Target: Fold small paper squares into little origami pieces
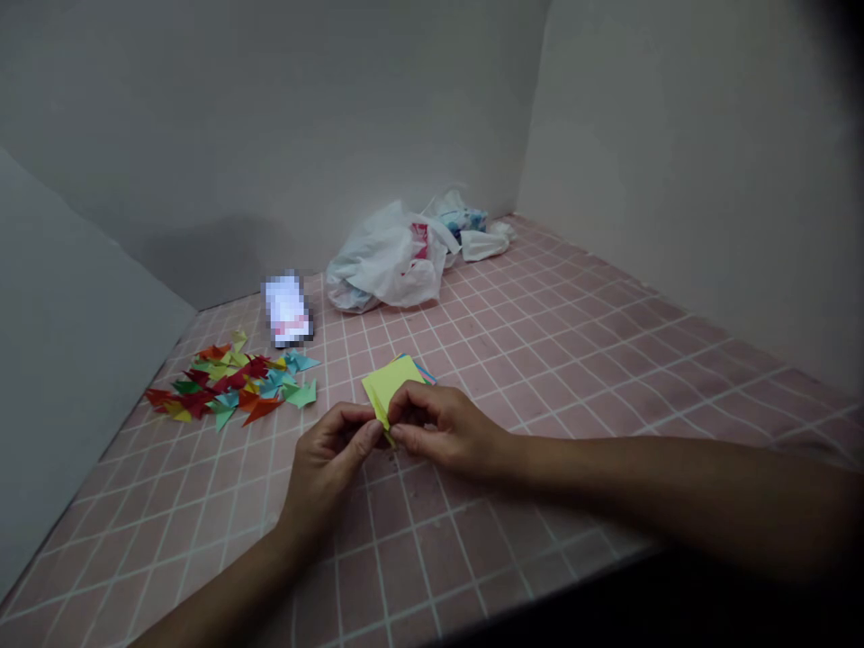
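Between my two hands is a small, narrow piece of folded yellow paper (pixel 382 416). The thumb and fingers of my left hand (pixel 336 447) pinch it from the left. My right hand (pixel 451 430) pinches it from the other side, fingertips close to the left thumb. Just behind lies a stack of square paper sheets (pixel 397 378), yellow on top, with blue and pink edges showing at its right. My right fingers cover the stack's near right corner. The exact shape of the folded piece is partly hidden by my fingertips.
A pile of folded paper figures (pixel 233 382) in several colours lies at the left. Behind it a lit phone (pixel 287 309), blurred out, leans upright. White plastic bags (pixel 391 256) rest by the back wall. Pink tiles (pixel 432 540) cover the surface, with walls around it.
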Motion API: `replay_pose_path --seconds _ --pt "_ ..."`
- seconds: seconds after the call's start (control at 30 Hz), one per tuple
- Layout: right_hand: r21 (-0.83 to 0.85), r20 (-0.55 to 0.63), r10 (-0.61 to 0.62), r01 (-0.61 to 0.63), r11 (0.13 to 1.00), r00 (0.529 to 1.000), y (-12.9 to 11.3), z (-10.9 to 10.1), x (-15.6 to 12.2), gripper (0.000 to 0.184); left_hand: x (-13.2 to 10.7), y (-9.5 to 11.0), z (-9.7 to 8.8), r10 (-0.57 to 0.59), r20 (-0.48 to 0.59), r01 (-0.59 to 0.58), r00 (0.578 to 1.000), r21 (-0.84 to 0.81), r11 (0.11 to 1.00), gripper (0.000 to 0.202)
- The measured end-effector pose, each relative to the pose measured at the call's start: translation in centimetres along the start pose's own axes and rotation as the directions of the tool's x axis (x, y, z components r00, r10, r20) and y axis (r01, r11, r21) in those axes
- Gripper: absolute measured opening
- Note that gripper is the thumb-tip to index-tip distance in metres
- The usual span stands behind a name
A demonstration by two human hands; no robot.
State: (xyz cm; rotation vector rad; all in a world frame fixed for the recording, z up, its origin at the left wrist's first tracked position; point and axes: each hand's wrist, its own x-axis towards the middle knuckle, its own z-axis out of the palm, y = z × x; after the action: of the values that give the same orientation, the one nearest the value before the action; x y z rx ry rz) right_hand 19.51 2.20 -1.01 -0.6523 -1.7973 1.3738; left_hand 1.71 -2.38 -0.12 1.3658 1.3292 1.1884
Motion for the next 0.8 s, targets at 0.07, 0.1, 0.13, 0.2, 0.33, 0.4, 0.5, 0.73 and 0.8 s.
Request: replay_pose_path --seconds 0.07,0.1,0.13,0.2,0.33,0.4,0.5,0.73,0.8 --pt "0.023 0.003 0.007 -0.007 1.0 1.0 -0.07 -0.01 0.02 0.004 -0.04 0.11 -0.01 0.022 0.002 -0.022 1.0 0.028 0.999 0.005" --pt "0.033 0.002 0.011 -0.011 0.999 1.0 -0.1 0.0 0.03 0.006 -0.1 0.16 -0.02 0.045 0.007 -0.045 0.999 0.057 0.997 0.005" --pt "0.039 -0.004 0.015 -0.015 0.999 1.0 -0.1 0.01 0.03 0.01 -0.17 0.22 -0.03 0.076 0.014 -0.077 0.997 0.089 0.993 0.005" --pt "0.039 -0.023 0.022 -0.021 0.999 0.999 -0.03 0.08 0.0 0.014 -0.35 0.31 -0.02 0.136 0.028 -0.139 0.99 0.148 0.979 0.005" --pt "0.051 -0.057 0.066 -0.063 0.997 0.996 0.38 0.27 -0.09 0.007 -0.55 0.45 0.17 0.139 0.004 -0.139 0.99 0.145 0.98 0.006" --pt "0.107 -0.058 0.11 -0.103 0.989 0.992 0.58 0.36 -0.08 0.007 -0.51 0.49 0.36 0.074 -0.013 -0.073 0.997 0.077 0.994 0.004" --pt "0.146 -0.056 0.138 -0.129 0.981 0.989 0.63 0.44 -0.03 0.009 -0.43 0.5 0.65 -0.024 -0.025 0.023 0.999 -0.027 0.999 0.008" --pt "0.109 -0.063 0.154 -0.147 0.983 0.986 0.12 0.35 -0.05 0.01 -0.3 0.58 0.77 -0.07 -0.054 0.068 0.996 -0.039 0.997 0.011" --pt "0.091 -0.079 0.156 -0.149 0.985 0.985 0.24 0.36 -0.03 0.01 -0.2 0.58 0.78 -0.081 -0.041 0.078 0.996 -0.07 0.994 0.01"
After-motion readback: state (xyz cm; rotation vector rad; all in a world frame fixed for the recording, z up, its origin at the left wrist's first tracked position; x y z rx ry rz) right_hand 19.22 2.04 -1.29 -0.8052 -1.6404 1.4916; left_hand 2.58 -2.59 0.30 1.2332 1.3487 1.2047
